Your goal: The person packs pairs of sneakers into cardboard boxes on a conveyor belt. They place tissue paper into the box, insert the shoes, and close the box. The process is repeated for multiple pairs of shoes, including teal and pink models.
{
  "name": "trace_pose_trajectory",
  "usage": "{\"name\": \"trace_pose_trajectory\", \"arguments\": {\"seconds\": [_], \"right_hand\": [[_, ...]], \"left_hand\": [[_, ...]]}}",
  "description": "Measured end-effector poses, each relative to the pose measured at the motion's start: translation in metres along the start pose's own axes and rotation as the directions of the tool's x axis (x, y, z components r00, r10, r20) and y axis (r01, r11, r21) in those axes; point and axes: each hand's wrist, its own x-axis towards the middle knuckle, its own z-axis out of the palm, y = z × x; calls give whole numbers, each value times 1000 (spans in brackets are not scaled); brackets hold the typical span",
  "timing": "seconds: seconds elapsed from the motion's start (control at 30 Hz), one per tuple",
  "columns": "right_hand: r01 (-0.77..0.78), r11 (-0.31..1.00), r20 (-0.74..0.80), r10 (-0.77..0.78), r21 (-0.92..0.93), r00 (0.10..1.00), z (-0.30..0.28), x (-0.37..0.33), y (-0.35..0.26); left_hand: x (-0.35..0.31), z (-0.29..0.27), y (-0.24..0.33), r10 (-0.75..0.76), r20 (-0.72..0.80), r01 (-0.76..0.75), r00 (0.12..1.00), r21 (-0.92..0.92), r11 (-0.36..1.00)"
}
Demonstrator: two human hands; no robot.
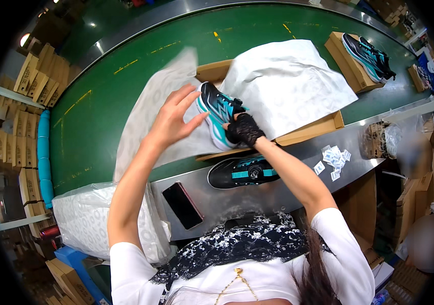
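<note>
The right hand (244,129), in a black lace glove that leaves the fingertips bare, grasps a black and teal shoe (219,109) near its ankle opening. The shoe is over the near left part of an open cardboard box (319,128) on the green worktop (95,132), close to the worktop's near edge. Its toe points toward the far edge, and its white sole is turned to the left. The left hand (174,117) holds nothing — fingers spread, thumb apart — just beside the toe; whether a fingertip touches the shoe, I cannot tell.

White paper (283,76) spreads out over the right side of the box, and a thinner sheet (148,112) hangs out to the left, its upper corner blurred.

Along the worktop's near edge runs a metal ledge (237,201). A second shoe (227,173), black with a teal band, lies on it just below the box, partly behind the right forearm (298,175). Toward the ledge's left end lies a phone (182,205) with a dark screen, and beside it a plastic-wrapped stack of paper (90,218). Small white packets (336,157) lie in a loose heap on the ledge's right part. Near the worktop's far right corner, a pair of shoes (367,58) rests on a closed box (346,68) — also black and teal.
</note>
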Motion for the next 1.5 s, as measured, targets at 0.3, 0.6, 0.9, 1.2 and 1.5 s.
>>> {"name": "trace_pose_trajectory", "arguments": {"seconds": [0.3, 0.6, 0.9, 1.2, 1.5], "right_hand": [[169, 985, 411, -136, -44, 901, 13, -2, -23], [356, 932, -299, -360, -67, 884, -68, -93, 10], [236, 851, -561, -493, -468, 665, -105, -148, 47], [269, 734, -93, -411, -623, 907, -17, -184, 70], [501, 780, -44, -555, -375, 831, -75, -170, -52]], "left_hand": [[-80, -99, 61, -71, -864, 15, 499, -73, 997], [-32, 54, -5, -387, -334, 390, 859, -62, 919], [-29, 141, 7, -86, 485, -48, 870, 257, 965], [-63, 95, 63, -284, 129, 311, 950, -325, 893], [-96, 47, 121, -411, 275, 490, 869, -374, 787]]}}
